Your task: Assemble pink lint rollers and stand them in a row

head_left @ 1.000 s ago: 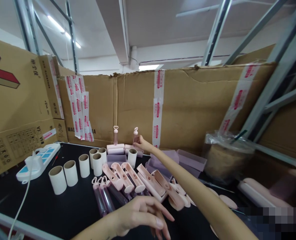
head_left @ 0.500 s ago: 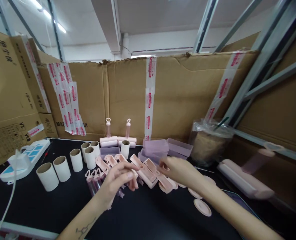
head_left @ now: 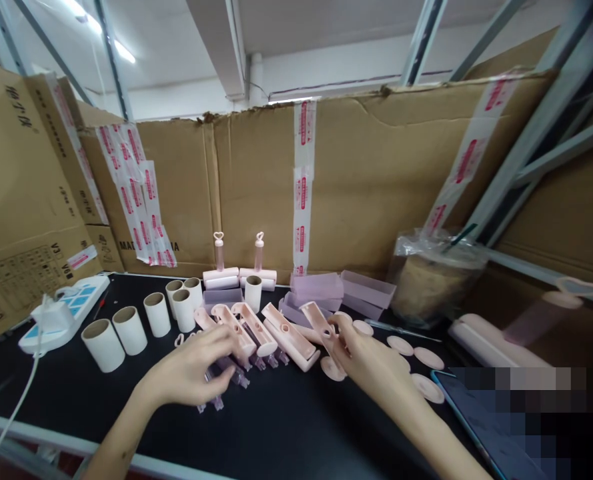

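Observation:
My right hand [head_left: 376, 363] grips a long pink plastic roller housing [head_left: 321, 327], trough-shaped and tilted, its fingers closed round the near end. Over the clear purple handles [head_left: 239, 377], my left hand [head_left: 193, 367] is curved with thumb and fingers apart; whether it touches one is hard to see. Part of a heart-shaped handle end [head_left: 179, 339] shows behind that hand. Between my hands lie several more pink housings [head_left: 255, 327], hollow side up. A round pink cap [head_left: 332, 368] rests just below the held housing.
White tube rolls [head_left: 103, 345] stand at left beside a power strip [head_left: 66, 317]. Two assembled rollers [head_left: 221, 277] and purple covers [head_left: 317, 287] are at the back. A bagged drink cup [head_left: 429, 283], loose pink discs [head_left: 429, 358] and a phone [head_left: 481, 413] lie right.
My right hand has lifted a pink housing and tilted it up. My left hand has moved left and down, over the purple handles. The view has shifted slightly.

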The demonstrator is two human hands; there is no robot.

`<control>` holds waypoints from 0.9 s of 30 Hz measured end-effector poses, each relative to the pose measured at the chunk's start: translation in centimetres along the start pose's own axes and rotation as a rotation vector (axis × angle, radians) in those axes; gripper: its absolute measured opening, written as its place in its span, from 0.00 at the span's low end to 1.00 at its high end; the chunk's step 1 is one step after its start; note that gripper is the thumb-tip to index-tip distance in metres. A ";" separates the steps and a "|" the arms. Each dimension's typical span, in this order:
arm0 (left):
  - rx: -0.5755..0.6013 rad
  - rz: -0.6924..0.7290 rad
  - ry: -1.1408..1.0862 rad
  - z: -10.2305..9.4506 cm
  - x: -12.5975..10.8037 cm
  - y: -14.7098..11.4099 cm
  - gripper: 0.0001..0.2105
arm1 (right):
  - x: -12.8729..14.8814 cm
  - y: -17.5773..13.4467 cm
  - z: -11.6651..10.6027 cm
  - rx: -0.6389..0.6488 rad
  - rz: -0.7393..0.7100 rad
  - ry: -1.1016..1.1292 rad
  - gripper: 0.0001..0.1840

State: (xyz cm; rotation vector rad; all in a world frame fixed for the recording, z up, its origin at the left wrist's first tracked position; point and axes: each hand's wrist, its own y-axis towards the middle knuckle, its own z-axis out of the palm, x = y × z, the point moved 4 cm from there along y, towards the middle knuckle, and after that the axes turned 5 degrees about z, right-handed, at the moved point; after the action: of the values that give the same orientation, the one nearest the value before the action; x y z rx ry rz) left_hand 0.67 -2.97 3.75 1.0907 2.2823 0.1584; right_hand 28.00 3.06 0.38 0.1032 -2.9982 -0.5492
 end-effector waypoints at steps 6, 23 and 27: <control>0.240 -0.196 0.161 3.1 1.3 -3.1 0.21 | -0.6 -0.7 -1.2 0.028 0.071 0.904 0.15; -0.172 0.172 0.062 1.0 -1.3 1.0 0.11 | 3.1 -3.7 -1.6 0.620 0.275 1.696 0.19; -0.398 0.263 -0.082 0.3 -2.1 2.8 0.15 | 2.8 -3.7 -1.5 0.562 0.236 1.548 0.20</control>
State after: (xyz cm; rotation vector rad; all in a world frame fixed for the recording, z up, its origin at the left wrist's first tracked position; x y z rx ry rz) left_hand 3.75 -2.72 5.52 1.1493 1.9167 0.6320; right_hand 25.54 -1.18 0.62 0.1221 -1.5016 0.3361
